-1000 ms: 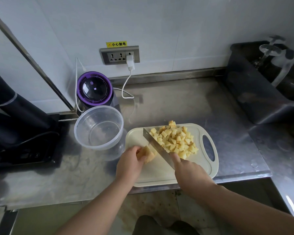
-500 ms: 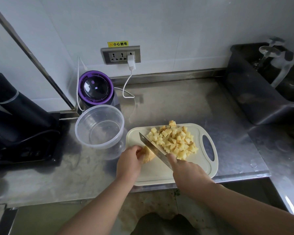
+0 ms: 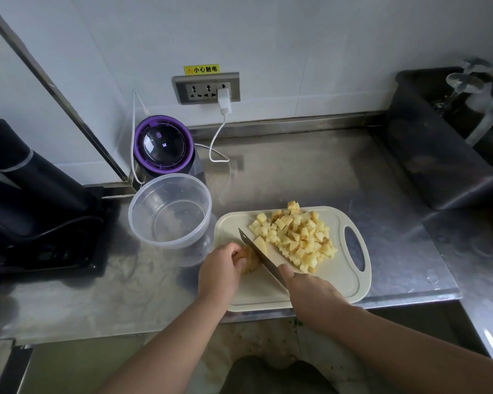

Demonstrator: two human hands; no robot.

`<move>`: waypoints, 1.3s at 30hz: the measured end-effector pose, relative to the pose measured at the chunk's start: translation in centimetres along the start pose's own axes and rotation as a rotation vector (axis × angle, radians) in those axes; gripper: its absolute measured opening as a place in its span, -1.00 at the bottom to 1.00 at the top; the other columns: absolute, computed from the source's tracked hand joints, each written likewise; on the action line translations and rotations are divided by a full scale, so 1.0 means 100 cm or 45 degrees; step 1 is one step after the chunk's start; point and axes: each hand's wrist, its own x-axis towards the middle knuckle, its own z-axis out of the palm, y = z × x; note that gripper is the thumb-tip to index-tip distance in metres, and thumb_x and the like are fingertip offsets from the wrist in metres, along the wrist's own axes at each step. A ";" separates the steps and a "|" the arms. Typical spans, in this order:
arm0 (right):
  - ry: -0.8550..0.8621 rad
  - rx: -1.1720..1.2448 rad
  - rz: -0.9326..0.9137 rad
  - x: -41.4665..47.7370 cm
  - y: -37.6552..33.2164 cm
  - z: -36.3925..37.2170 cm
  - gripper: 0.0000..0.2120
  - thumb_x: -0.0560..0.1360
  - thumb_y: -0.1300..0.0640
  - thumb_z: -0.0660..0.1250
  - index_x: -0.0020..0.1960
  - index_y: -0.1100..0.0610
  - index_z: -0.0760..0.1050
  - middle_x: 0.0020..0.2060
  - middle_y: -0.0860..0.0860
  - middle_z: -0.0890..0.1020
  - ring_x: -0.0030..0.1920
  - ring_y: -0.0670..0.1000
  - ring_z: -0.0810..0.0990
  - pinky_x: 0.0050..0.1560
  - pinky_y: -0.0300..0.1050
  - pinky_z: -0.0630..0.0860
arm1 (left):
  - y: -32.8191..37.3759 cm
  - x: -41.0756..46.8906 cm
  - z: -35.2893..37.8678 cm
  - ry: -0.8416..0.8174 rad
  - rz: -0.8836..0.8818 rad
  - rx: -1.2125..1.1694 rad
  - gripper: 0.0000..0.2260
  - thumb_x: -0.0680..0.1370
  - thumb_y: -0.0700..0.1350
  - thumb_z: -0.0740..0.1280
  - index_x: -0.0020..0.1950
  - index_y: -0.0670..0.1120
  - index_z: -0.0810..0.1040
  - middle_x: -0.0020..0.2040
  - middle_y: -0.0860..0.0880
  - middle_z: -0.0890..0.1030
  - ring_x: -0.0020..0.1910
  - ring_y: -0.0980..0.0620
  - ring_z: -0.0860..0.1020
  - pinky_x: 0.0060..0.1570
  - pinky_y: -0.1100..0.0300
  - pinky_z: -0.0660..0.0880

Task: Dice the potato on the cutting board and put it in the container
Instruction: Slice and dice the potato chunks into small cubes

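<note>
A cream cutting board (image 3: 342, 285) lies on the steel counter. A heap of diced potato (image 3: 296, 237) covers its far middle. My left hand (image 3: 221, 273) grips the uncut potato piece (image 3: 251, 261) at the board's left edge. My right hand (image 3: 313, 297) holds a knife (image 3: 261, 258) by a handle hidden in the fist. The blade runs diagonally, its edge down against the right side of the held piece. A cut slice (image 3: 260, 243) leans on the blade's far side. The clear round container (image 3: 170, 210) stands empty, left of the board.
A purple-rimmed appliance (image 3: 164, 146) stands behind the container, with a white cable (image 3: 217, 143) running up to the wall socket. A black machine (image 3: 34, 200) fills the left side. A dark bin (image 3: 439, 143) sits at the right. The counter's front edge passes just under the board.
The knife has shifted left along the held potato piece between cuts, and a fresh slice now lies beside the blade. My left hand has drawn back slightly with the shrinking piece.
</note>
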 end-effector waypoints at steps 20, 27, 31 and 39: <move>0.178 -0.013 0.005 -0.023 -0.002 -0.002 -0.47 0.60 0.24 0.20 0.46 0.01 0.03 -0.29 -0.07 0.36 -0.33 -0.10 0.45 -0.33 -0.24 0.43 | -0.004 -0.001 -0.002 -0.025 -0.065 -0.152 -0.86 0.54 -0.09 0.38 0.08 -0.05 0.63 0.01 0.04 0.67 0.00 0.05 0.61 0.05 0.11 0.54; 0.111 -0.064 -0.022 -0.020 -0.006 -0.003 -0.49 0.60 0.28 0.20 0.44 0.07 0.06 -0.23 -0.03 0.39 -0.26 -0.04 0.47 -0.24 -0.14 0.50 | -0.002 -0.002 -0.003 0.010 -0.038 -0.122 -0.87 0.55 -0.13 0.36 0.06 -0.05 0.64 -0.02 0.03 0.68 -0.03 0.04 0.61 -0.04 0.18 0.50; 0.054 -0.024 -0.014 -0.016 -0.008 0.005 -0.49 0.59 0.28 0.21 0.44 0.07 0.07 -0.22 -0.02 0.42 -0.25 -0.05 0.46 -0.24 -0.17 0.46 | -0.002 -0.001 -0.003 0.004 -0.031 -0.095 -0.89 0.54 -0.14 0.37 0.04 -0.06 0.64 -0.04 0.02 0.68 -0.04 0.02 0.61 -0.03 0.11 0.53; 0.047 -0.016 0.021 -0.006 -0.009 0.009 -0.49 0.59 0.25 0.25 0.44 0.07 0.10 -0.14 -0.01 0.48 -0.20 -0.06 0.55 -0.27 -0.21 0.50 | -0.002 -0.001 -0.005 -0.015 -0.008 -0.027 -0.87 0.54 -0.14 0.37 0.07 -0.08 0.61 0.00 0.00 0.66 -0.02 0.03 0.60 -0.01 0.11 0.54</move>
